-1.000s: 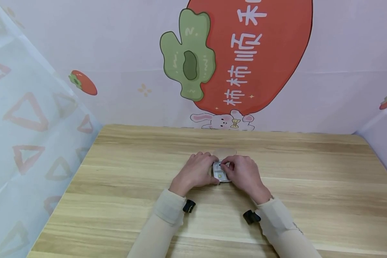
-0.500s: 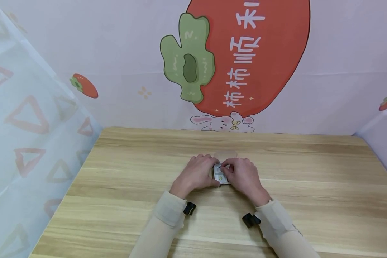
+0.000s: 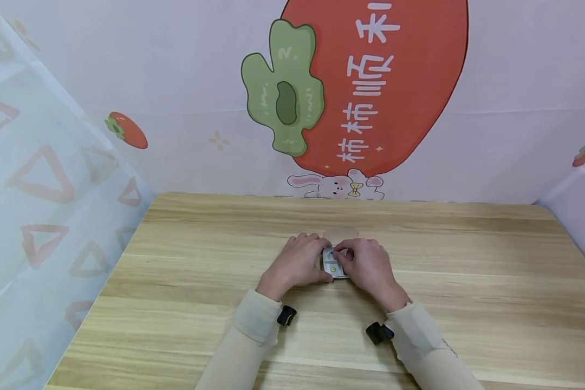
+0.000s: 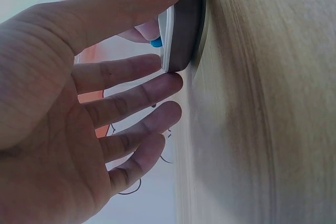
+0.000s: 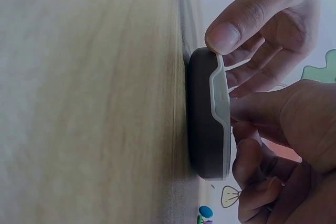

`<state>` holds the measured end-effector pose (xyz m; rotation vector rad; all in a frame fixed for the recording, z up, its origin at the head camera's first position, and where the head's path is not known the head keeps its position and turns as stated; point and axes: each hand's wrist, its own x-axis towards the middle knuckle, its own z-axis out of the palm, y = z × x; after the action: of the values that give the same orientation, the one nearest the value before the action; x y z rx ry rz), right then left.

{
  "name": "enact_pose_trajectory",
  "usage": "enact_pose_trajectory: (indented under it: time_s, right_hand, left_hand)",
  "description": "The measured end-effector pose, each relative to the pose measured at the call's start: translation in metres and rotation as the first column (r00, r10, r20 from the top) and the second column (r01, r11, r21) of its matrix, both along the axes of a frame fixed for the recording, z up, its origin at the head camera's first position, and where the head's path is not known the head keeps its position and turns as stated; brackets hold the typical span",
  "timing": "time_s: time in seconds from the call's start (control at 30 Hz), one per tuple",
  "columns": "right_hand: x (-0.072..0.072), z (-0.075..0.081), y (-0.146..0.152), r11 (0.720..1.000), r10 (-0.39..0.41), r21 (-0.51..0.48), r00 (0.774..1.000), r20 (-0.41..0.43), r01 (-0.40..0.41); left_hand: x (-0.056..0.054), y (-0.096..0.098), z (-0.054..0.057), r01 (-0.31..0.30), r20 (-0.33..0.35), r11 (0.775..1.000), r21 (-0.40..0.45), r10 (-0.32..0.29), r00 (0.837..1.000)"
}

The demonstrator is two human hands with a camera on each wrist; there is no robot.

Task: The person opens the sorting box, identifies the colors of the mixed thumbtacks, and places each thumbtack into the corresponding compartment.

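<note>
A small box [image 3: 327, 265] with a white compartmented inside and a dark outer shell lies on the table. My left hand [image 3: 297, 261] grips it from the left, thumb on the near end and fingers at the far end. One compartment shows a small round yellow piece [image 3: 333, 269]. My right hand [image 3: 370, 265] reaches in from the right, thumb and index finger pinched together over the far compartment. A small blue piece [image 4: 156, 42] shows by its fingertips in the left wrist view; its kind is too small to tell. The right fingers partly cover the inside.
Behind the box lies a translucent rounded panel [image 3: 340, 234], perhaps its lid. The wooden table [image 3: 185, 281] ends at a printed wall sheet [image 3: 200, 81] at the back. Another sheet hangs along the left side. Black wrist devices [image 3: 286, 315] sit on both cuffs.
The head view has tilted slightly up, so everything sits a little lower in it. Both hands keep their places at the box, with hardly any finger movement.
</note>
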<state>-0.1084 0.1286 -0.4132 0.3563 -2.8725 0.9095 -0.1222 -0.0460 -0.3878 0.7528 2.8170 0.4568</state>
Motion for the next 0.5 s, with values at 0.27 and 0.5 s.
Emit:
enact_pose_trajectory:
  time_s: [0.27, 0.5]
  right_hand:
    - [-0.0003, 0.0002, -0.0007, 1.000, -0.005, -0.003, 1.000, 0.010, 0.005]
    - [-0.0002, 0.0006, -0.0011, 1.000, -0.004, 0.001, 1.000, 0.019, 0.004]
  left_hand:
    - [-0.0002, -0.0002, -0.0001, -0.001, -0.001, 1.000, 0.000, 0.001, 1.000]
    - [0.0000, -0.0002, 0.0002, 0.002, -0.002, 1.000, -0.003, -0.002, 1.000]
